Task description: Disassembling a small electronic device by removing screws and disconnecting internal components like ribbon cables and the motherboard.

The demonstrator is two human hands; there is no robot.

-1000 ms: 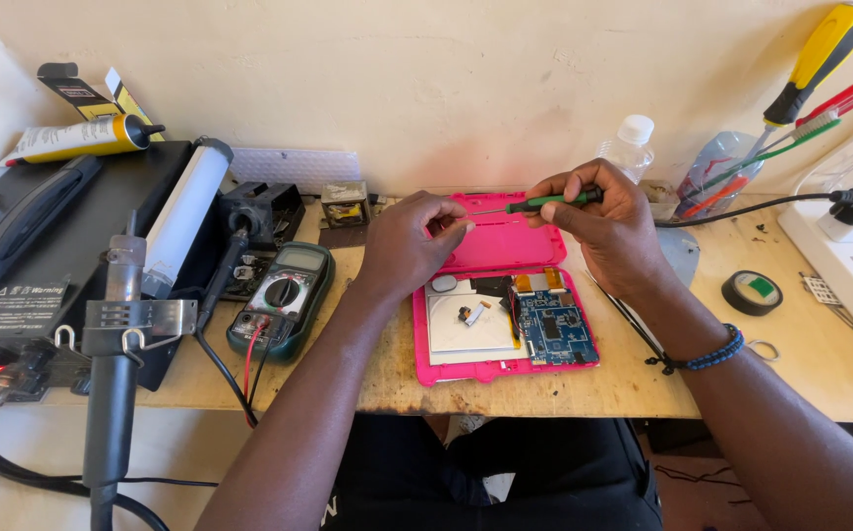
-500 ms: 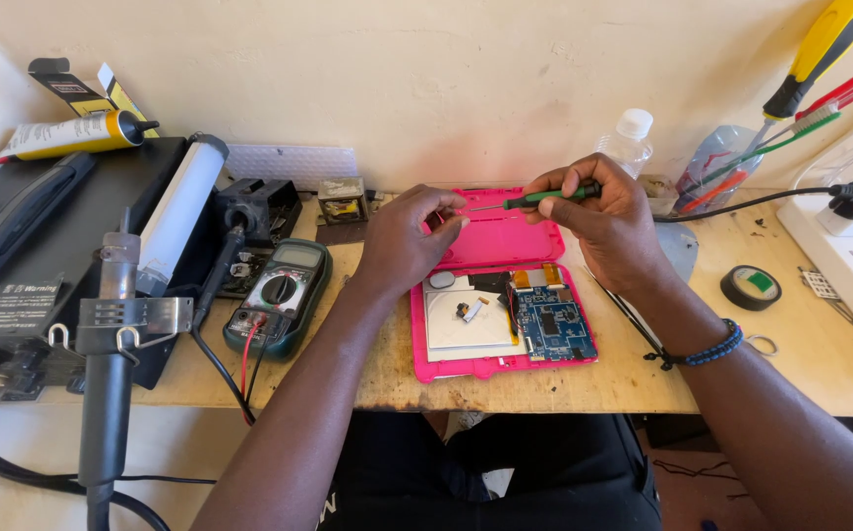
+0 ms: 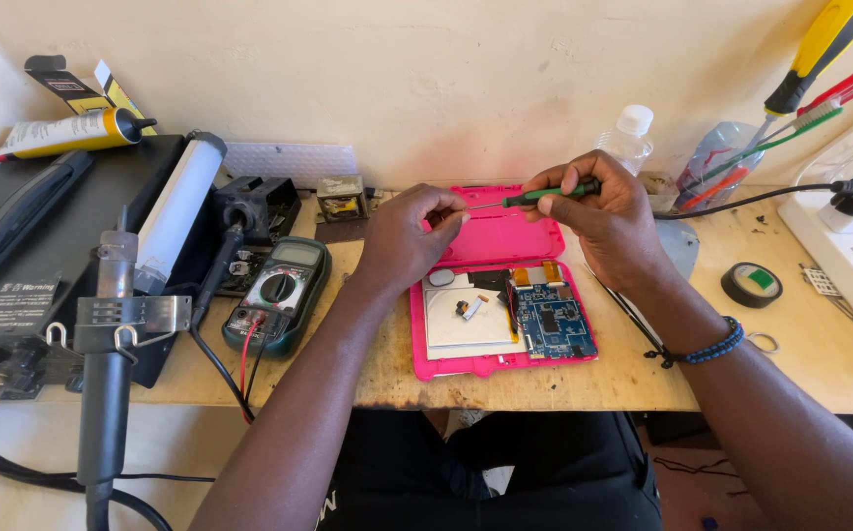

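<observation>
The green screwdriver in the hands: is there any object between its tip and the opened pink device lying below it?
Nothing visible. The right hand holds the green screwdriver level above the pink device, and the left hand pinches its tip. Only air shows between them and the blue circuit board.

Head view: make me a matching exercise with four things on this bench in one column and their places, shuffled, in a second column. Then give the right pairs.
Things:
1. green-handled screwdriver
2. multimeter
3. blue circuit board
4. roll of black tape

Places:
A. inside the open pink tablet case
B. on the table, right of the right hand
C. held between the right hand and the left hand
D. on the table, left of the left hand

Pairs: 1-C, 2-D, 3-A, 4-B
</observation>
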